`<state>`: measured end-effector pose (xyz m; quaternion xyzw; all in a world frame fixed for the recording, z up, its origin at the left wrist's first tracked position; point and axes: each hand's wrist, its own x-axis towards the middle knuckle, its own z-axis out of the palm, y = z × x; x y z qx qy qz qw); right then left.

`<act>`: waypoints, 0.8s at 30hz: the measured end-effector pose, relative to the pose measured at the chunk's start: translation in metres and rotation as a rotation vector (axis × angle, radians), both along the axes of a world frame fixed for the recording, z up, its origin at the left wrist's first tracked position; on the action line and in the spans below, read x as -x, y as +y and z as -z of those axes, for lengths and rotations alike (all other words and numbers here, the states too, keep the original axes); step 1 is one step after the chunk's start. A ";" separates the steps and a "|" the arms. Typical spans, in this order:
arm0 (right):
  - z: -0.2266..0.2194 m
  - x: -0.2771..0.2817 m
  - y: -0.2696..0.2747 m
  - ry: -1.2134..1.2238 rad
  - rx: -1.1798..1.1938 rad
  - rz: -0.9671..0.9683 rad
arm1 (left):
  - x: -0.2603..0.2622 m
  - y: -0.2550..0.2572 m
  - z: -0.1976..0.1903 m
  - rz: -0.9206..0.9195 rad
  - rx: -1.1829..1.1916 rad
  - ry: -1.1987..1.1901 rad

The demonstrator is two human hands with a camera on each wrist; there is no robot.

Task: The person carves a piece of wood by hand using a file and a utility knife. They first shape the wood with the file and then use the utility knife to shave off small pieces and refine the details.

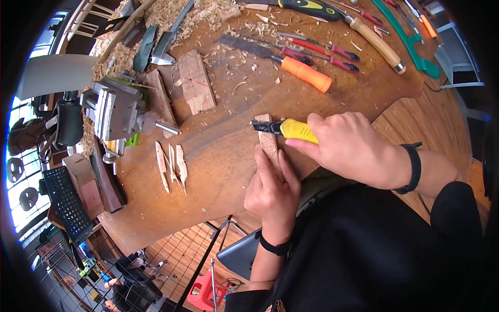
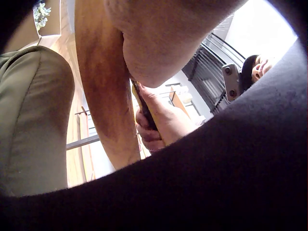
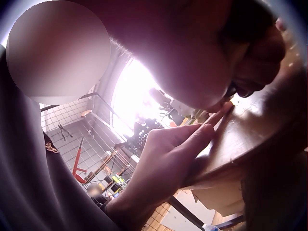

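Observation:
In the head view a small flat wood piece [image 1: 268, 143] lies at the table's near edge. My left hand [image 1: 274, 195] grips its near end between thumb and fingers. My right hand [image 1: 353, 148] is curled round a yellow utility knife [image 1: 299, 130], whose dark front end crosses the far part of the wood. The left wrist view shows the right hand [image 2: 166, 120] round the knife handle. In the right wrist view the left hand [image 3: 166, 159] pinches the wood, and the right hand [image 3: 207, 67] is dark and close to the camera.
Cut wood slivers [image 1: 171, 166] lie left of the hands, near a metal vise [image 1: 117, 112]. Beyond are a wood block [image 1: 196, 82], an orange-handled chisel [image 1: 306, 74], red-handled tools [image 1: 343, 63], a wooden handle [image 1: 377, 44], a green tool [image 1: 416, 52] and shavings [image 1: 208, 18].

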<state>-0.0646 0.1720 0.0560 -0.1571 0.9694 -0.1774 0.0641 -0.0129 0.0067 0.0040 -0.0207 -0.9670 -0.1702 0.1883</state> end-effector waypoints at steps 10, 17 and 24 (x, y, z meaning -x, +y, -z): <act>0.004 0.003 0.002 0.023 0.026 0.000 | 0.000 0.000 -0.003 0.010 0.003 -0.031; 0.002 -0.003 0.010 -0.004 -0.011 0.009 | -0.002 -0.002 -0.001 0.033 -0.001 -0.017; 0.010 0.001 0.007 0.056 0.058 -0.008 | -0.001 -0.002 -0.002 0.041 0.008 -0.012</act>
